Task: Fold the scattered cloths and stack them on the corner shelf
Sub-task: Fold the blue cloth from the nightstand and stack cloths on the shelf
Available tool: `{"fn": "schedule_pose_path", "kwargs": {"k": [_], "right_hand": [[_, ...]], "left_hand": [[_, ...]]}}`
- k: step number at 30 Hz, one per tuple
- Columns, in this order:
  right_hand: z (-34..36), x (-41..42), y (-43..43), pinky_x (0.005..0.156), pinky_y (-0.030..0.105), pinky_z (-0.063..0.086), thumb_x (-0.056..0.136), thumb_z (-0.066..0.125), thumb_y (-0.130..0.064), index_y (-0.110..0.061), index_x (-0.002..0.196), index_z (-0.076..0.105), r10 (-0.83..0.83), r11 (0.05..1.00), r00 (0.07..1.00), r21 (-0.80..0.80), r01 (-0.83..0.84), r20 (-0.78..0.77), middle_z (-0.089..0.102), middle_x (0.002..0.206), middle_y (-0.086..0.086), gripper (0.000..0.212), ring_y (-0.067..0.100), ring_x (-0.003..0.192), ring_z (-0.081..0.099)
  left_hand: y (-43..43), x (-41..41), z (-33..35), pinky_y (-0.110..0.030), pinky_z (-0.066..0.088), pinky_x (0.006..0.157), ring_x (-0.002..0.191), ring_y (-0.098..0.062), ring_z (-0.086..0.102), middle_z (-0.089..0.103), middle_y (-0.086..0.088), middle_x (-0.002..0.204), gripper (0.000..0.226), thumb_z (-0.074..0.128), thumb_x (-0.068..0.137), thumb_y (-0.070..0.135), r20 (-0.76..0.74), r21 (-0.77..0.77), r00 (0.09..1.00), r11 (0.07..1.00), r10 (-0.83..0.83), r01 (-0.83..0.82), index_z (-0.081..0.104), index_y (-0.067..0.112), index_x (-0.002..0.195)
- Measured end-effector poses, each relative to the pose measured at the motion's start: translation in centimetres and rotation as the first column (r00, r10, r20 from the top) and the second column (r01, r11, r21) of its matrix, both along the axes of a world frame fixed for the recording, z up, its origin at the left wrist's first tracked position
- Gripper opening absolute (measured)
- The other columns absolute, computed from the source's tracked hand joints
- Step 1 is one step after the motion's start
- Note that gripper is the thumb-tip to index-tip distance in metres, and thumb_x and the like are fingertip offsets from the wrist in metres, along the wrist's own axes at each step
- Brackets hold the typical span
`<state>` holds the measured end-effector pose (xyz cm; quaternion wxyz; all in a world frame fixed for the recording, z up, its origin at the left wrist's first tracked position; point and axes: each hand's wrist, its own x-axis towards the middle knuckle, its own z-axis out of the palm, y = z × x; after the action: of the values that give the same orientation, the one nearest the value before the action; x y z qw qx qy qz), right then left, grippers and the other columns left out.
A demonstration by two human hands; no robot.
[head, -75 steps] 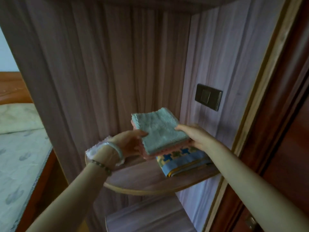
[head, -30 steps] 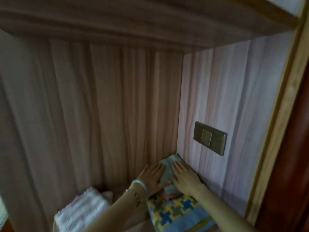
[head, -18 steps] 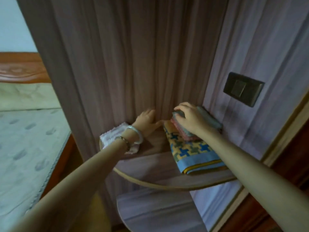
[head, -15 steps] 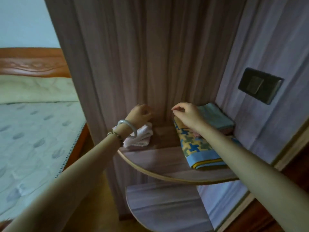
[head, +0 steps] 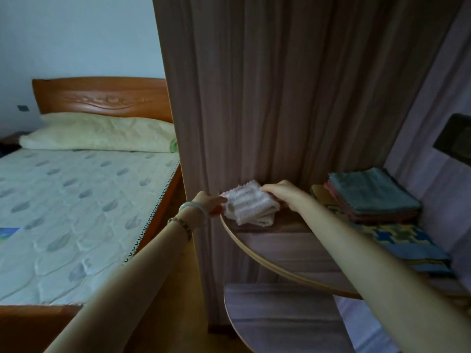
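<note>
1. A bed with a quilted mattress, a pale green pillow and a carved wooden headboard is seen at the left.
2. The centre is filled by a tall wood-grain panel, which forms the back of the corner.
3. A rounded corner shelf is fixed to that panel, and a lower shelf is seen beneath it.
4. A folded patterned cloth in blue and yellow is laid on the right part of the corner shelf.
5. A folded teal cloth is stacked over a pink cloth, and both are rested on the patterned cloth.
6. A folded white cloth is placed at the shelf's left end, apart from the stack.
7. The white cloth's left edge is pinched by the left hand, and its upper right edge is held under the curled fingers of the right hand.
8. A pale bangle and a beaded bracelet are worn on the left wrist.
9. A dark switch plate is cut off by the right edge.
</note>
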<state>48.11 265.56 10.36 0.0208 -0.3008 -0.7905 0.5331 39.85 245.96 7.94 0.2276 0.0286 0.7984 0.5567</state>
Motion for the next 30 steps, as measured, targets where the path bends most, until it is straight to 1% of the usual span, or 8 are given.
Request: {"fn": "schedule_pose_path", "kwargs": {"k": [2, 9, 14, 18, 20, 23, 26, 30], "right_hand": [[0.4, -0.9, -0.2, 0.064, 0.029, 0.048, 0.072, 0.072, -0.04, -0.004, 0.12, 0.055, -0.014, 1.0, 0.997, 0.022, 0.012, 0.072, 0.065, 0.113, 0.014, 0.063, 0.025, 0.096, 0.063], [4.0, -2.6, -2.8, 0.073, 0.032, 0.054, 0.078, 0.063, -0.018, -0.005, 0.108, 0.057, -0.001, 0.999, 0.997, -0.054, 0.005, 0.074, 0.065, 0.105, 0.014, 0.034, 0.027, 0.095, 0.064], [7.2, -2.5, -3.8, 0.06, 0.031, 0.053, 0.079, 0.055, -0.012, -0.008, 0.104, 0.057, -0.096, 0.957, 0.989, -0.284, 0.06, -0.116, 0.062, 0.094, 0.013, 0.026, 0.026, 0.08, 0.064], [6.9, -1.4, -3.0, 0.049, 0.031, 0.054, 0.082, 0.057, -0.006, -0.005, 0.111, 0.055, -0.21, 0.919, 0.958, -0.374, 0.124, -0.197, 0.062, 0.091, 0.013, 0.028, 0.022, 0.072, 0.064], [5.4, -0.5, -2.3, 0.051, 0.033, 0.056, 0.085, 0.06, -0.004, 0.001, 0.114, 0.056, -0.243, 0.921, 0.952, -0.352, 0.166, -0.188, 0.062, 0.087, 0.014, 0.03, 0.022, 0.072, 0.063], [1.9, 0.2, -1.5, 0.075, 0.045, 0.056, 0.084, 0.064, -0.003, 0.007, 0.115, 0.059, -0.29, 0.934, 0.949, -0.256, 0.251, -0.127, 0.065, 0.101, 0.019, 0.033, 0.028, 0.088, 0.065], [-0.7, 0.6, -1.5, 0.081, 0.047, 0.057, 0.078, 0.072, -0.009, 0.004, 0.108, 0.062, -0.329, 0.939, 0.941, -0.134, 0.317, -0.078, 0.068, 0.105, 0.02, 0.035, 0.031, 0.094, 0.066], [-2.2, 1.1, -2.8, 0.066, 0.027, 0.044, 0.078, 0.074, -0.023, 0.0, 0.108, 0.059, -0.32, 0.927, 0.947, 0.199, 0.32, -0.033, 0.065, 0.102, 0.013, 0.041, 0.028, 0.094, 0.063]], "left_hand": [[0.4, 0.0, -0.1, -0.027, 0.053, 0.066, 0.07, -0.02, 0.059, 0.064, -0.012, 0.082, 0.021, 0.069, 0.085, 0.017, -0.054, -0.08, 0.995, 0.993, -0.087, 0.082, 0.064, -0.001, 0.094], [0.6, -1.4, 0.2, -0.032, 0.049, 0.079, 0.076, -0.016, 0.058, 0.062, -0.008, 0.084, 0.023, 0.064, 0.089, 0.028, -0.183, -0.008, 0.959, 0.975, -0.218, 0.22, 0.064, 0.006, 0.095], [0.8, -2.2, 1.8, -0.037, 0.05, 0.09, 0.09, -0.018, 0.065, 0.068, -0.003, 0.1, 0.036, 0.059, 0.089, 0.044, 0.131, 0.423, 0.963, 0.892, -0.234, 0.159, 0.062, 0.014, 0.109], [1.3, -2.9, 3.5, -0.037, 0.053, 0.083, 0.094, -0.024, 0.06, 0.063, -0.015, 0.102, 0.033, 0.062, 0.09, 0.023, 0.219, 0.566, 0.908, 0.805, -0.356, 0.179, 0.061, 0.0, 0.114], [2.0, -3.4, 3.6, -0.03, 0.057, 0.066, 0.079, -0.016, 0.062, 0.058, -0.016, 0.093, 0.018, 0.062, 0.089, 0.01, 0.095, 0.458, 0.932, 0.846, -0.351, 0.272, 0.063, -0.001, 0.103], [2.9, -3.2, 2.9, -0.021, 0.052, 0.046, 0.065, -0.013, 0.058, 0.051, -0.008, 0.077, 0.009, 0.065, 0.086, 0.005, 0.006, 0.297, 0.941, 0.899, -0.339, 0.322, 0.057, 0.005, 0.089], [3.7, -2.7, 1.6, -0.021, 0.05, 0.044, 0.061, -0.014, 0.056, 0.052, -0.006, 0.071, 0.012, 0.065, 0.087, 0.007, -0.051, 0.183, 0.923, 0.905, -0.382, 0.385, 0.054, 0.008, 0.093], [4.3, -2.7, -0.4, -0.031, 0.051, 0.056, 0.075, -0.026, 0.063, 0.059, -0.005, 0.075, 0.015, 0.064, 0.083, 0.019, -0.265, -0.202, 0.859, 0.897, -0.437, 0.394, 0.055, 0.011, 0.091]]}}
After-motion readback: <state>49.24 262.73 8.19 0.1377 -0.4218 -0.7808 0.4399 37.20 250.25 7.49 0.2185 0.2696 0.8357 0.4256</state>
